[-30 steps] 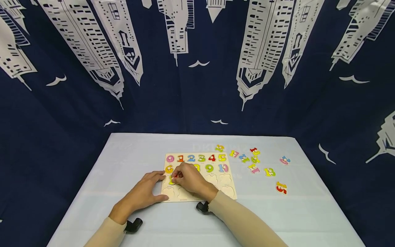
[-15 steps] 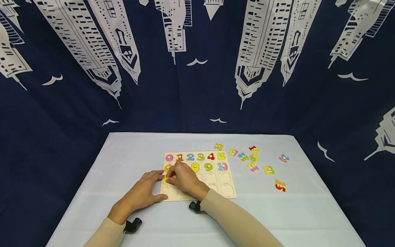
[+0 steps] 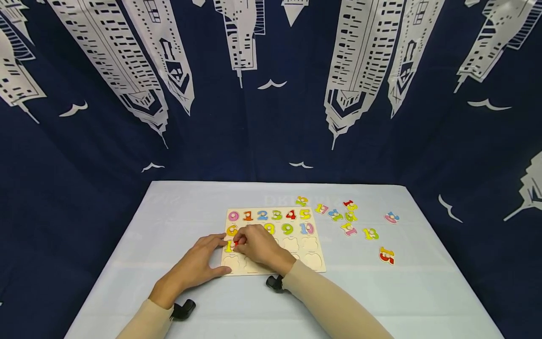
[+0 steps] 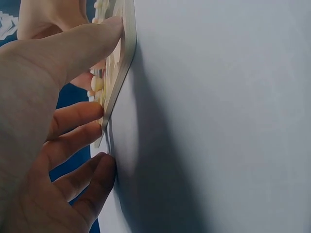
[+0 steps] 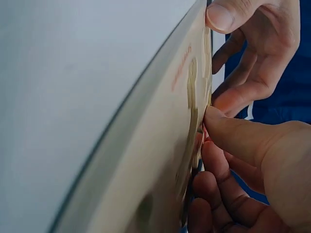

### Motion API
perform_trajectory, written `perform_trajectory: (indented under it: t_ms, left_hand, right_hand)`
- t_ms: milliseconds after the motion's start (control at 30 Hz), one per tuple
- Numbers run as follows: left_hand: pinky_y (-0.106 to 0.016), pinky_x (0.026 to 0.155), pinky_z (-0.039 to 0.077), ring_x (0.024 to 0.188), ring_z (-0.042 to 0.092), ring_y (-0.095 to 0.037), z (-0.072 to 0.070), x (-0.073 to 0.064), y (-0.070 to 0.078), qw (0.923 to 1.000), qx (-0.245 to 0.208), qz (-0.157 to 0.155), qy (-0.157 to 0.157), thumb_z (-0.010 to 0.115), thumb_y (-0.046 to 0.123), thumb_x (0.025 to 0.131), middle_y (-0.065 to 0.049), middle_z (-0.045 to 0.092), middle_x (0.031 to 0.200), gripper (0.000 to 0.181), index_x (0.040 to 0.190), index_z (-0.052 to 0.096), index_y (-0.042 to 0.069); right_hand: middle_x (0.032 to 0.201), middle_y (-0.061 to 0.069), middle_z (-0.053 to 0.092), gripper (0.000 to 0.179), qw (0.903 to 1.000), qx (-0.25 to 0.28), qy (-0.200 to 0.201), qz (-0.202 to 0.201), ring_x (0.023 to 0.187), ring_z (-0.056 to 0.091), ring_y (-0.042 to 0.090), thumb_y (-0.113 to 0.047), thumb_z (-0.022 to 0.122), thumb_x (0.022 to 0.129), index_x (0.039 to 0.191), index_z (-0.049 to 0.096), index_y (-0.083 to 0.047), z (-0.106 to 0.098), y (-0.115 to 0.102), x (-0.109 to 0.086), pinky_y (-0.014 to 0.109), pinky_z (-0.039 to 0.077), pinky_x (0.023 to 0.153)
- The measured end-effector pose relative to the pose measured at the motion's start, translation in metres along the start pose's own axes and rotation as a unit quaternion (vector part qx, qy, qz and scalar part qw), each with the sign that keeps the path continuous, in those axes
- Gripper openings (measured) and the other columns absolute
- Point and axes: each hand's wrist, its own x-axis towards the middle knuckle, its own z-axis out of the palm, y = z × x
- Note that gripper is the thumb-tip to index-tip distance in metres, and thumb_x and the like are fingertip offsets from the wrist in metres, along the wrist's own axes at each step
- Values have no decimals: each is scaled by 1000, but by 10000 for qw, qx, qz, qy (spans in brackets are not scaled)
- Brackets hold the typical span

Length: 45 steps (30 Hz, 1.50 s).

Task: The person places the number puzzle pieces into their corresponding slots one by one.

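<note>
A wooden number puzzle board (image 3: 277, 270) lies flat on the table, its upper two rows holding coloured number pieces. My right hand (image 3: 264, 247) is over the left part of its third row, pinching a yellow-and-red number piece (image 3: 229, 246) between thumb and fingers. Part of that piece is covered by the fingers; whether it sits fully in its recess I cannot tell. In the right wrist view, a bit of red shows beside the right thumb (image 5: 233, 136). My left hand (image 3: 196, 263) rests at the board's left side, fingers extended, thumb touching the board's edge in the left wrist view.
Right of the board several loose number pieces lie scattered, among them a red-and-yellow 15 (image 3: 386, 255), a green-and-yellow piece (image 3: 370, 234) and a pink-and-blue one (image 3: 391, 217). A white-covered table (image 3: 360, 301) stands before a dark blue printed curtain (image 3: 271, 127).
My right hand has shifted slightly left with the yellow-and-red piece, which now lies at the left end of the third row. My left hand stays in place.
</note>
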Motion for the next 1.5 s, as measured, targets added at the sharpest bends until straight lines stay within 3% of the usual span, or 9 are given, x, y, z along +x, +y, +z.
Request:
perform_trajectory:
  t_ms: [333, 533, 933, 1200, 1500]
  left_hand:
    - [-63, 134, 49, 162, 56, -42, -1, 0, 1, 10000, 47, 64, 11, 99, 43, 94, -11, 60, 176, 65, 146, 75, 11]
    - [-63, 134, 49, 162, 57, -42, -1, 0, 2, 10000, 48, 50, 46, 100, 41, 93, -12, 61, 175, 59, 140, 77, 12]
    - [-64, 133, 50, 161, 56, -43, -2, 3, 3, 9999, 124, 33, 12, 99, 42, 95, -12, 60, 176, 75, 157, 70, 12]
    - [-64, 133, 51, 161, 57, -43, -5, 4, 2, 9999, 98, -12, 24, 99, 41, 94, -12, 60, 176, 71, 153, 73, 11]
    - [-63, 131, 52, 158, 59, -41, -4, 0, 5, 9999, -48, -109, -47, 101, 41, 92, -10, 61, 175, 69, 149, 75, 12]
  right_hand:
    - [102, -3, 81, 11, 9998, -45, 179, -117, 91, 69, 5, -17, 88, 104, 114, 89, -12, -15, 13, -18, 23, 58, 84]
    - [99, -4, 78, 8, 9988, -97, 489, -9, 85, 63, 5, -17, 86, 106, 112, 90, -15, -34, 28, -35, 24, 56, 79]
    - [106, -2, 83, 10, 9914, -293, 1205, 428, 91, 71, 8, -14, 90, 103, 113, 91, -13, -87, 80, -73, 29, 62, 86]
    - [103, 1, 83, 8, 9855, -378, 1509, 672, 89, 69, 11, -12, 89, 103, 111, 90, -11, -115, 115, -91, 27, 55, 79]
    - [109, 6, 83, 12, 9786, -626, 1626, 1093, 93, 74, 13, -11, 87, 104, 116, 90, -9, -131, 151, -113, 34, 59, 85]
